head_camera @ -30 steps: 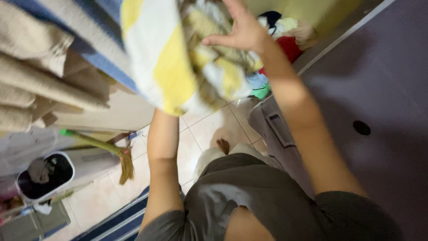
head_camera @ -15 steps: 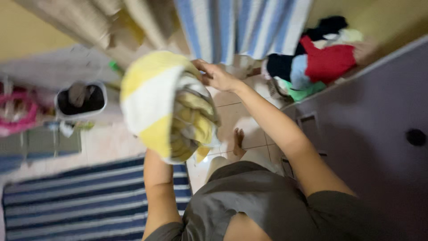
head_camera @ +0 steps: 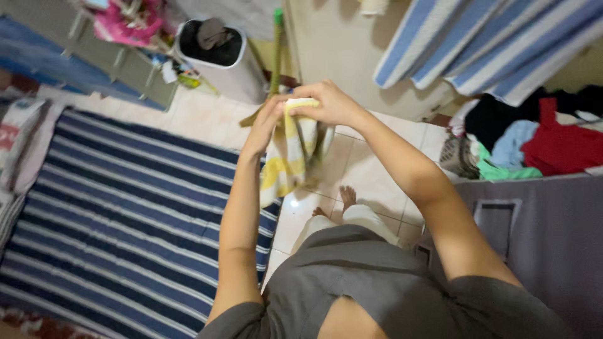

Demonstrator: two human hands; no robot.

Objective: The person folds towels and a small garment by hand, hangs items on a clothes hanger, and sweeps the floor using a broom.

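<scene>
Up at chest height, both hands pinch the top edge of a yellow and white striped cloth (head_camera: 290, 150), so the rest hangs straight down in loose folds over the tiled floor (head_camera: 370, 176), clear of the ground. At about eleven o'clock from the cloth's middle, the left hand (head_camera: 267, 122) closes thumb and fingers on one part of the edge; the right hand (head_camera: 330, 103), at about one o'clock, curls over the neighbouring part, fingers shut on the fabric. With the hands nearly touching, the cloth stays narrow, not spread. A blue and white striped mat (head_camera: 125, 207) lies at nine o'clock from the person. A white bin (head_camera: 220, 56) stands at eleven o'clock, a green-tipped stick (head_camera: 276, 50) leaning beside it. At two o'clock a heap of clothes (head_camera: 540, 141) rests by a grey surface (head_camera: 553, 232), near the right elbow.
</scene>
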